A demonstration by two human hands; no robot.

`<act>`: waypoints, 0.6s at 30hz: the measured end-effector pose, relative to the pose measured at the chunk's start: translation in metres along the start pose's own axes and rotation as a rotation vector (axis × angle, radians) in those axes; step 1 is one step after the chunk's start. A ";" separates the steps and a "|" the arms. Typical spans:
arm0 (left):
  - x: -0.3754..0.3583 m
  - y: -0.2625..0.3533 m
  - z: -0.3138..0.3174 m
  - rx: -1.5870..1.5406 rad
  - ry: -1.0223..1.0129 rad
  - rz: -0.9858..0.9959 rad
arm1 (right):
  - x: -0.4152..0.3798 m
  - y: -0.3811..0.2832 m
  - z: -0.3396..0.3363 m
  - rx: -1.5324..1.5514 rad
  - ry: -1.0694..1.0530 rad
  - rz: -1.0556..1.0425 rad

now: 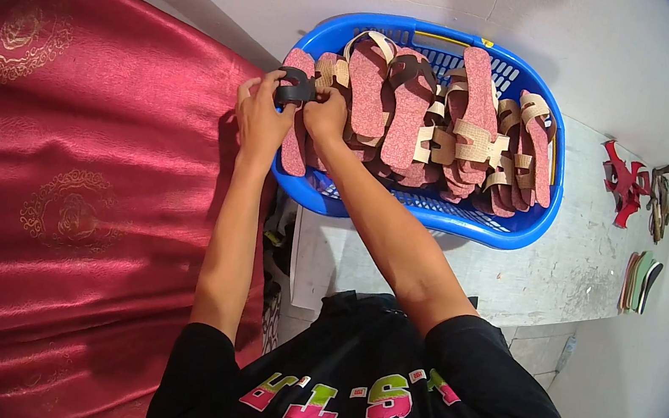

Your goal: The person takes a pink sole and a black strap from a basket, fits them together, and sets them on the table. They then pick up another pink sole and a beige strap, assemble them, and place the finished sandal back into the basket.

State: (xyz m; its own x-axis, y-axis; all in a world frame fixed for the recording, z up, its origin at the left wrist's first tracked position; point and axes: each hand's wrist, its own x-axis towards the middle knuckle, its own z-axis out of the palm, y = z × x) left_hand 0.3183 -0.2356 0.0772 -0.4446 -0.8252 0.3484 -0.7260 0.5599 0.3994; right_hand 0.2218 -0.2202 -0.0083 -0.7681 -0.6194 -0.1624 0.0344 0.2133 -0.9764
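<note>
A sandal with a pink patterned sole [295,150] and a black strap [295,89] stands at the left end of the blue laundry basket [403,210]. My left hand [263,118] closes on the left side of this sandal, its fingertips at the black strap. From the right, my right hand [327,116] has its curled fingers against the strap's other side. Its fingertips are partly hidden. Next to it are a sandal with a beige strap [332,72] and another pink-soled sandal [367,85]. Several more sandals with beige or dark straps fill the basket.
The basket rests on a worn pale table [463,270] against a wall. Red straps [627,185], brown straps [659,203] and several loose soles [640,282] lie at the table's right end. A shiny red cloth [100,176] with gold patterns spreads along the left.
</note>
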 end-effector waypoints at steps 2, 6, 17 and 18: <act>-0.006 -0.008 0.010 0.053 0.006 0.024 | 0.002 0.000 -0.001 0.036 -0.021 0.034; -0.018 -0.005 0.015 0.218 0.028 0.035 | -0.006 -0.006 -0.010 0.076 0.000 -0.011; -0.014 0.001 0.014 0.053 0.042 0.025 | -0.032 -0.013 -0.032 0.042 -0.121 -0.199; -0.013 0.000 0.015 0.051 0.093 0.068 | -0.033 -0.014 -0.031 0.026 -0.114 -0.242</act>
State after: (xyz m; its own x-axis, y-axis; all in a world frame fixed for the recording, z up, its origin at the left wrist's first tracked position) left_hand 0.3159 -0.2259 0.0605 -0.4446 -0.7735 0.4516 -0.7228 0.6076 0.3292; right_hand 0.2270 -0.1789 0.0155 -0.6788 -0.7316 0.0630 -0.1242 0.0298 -0.9918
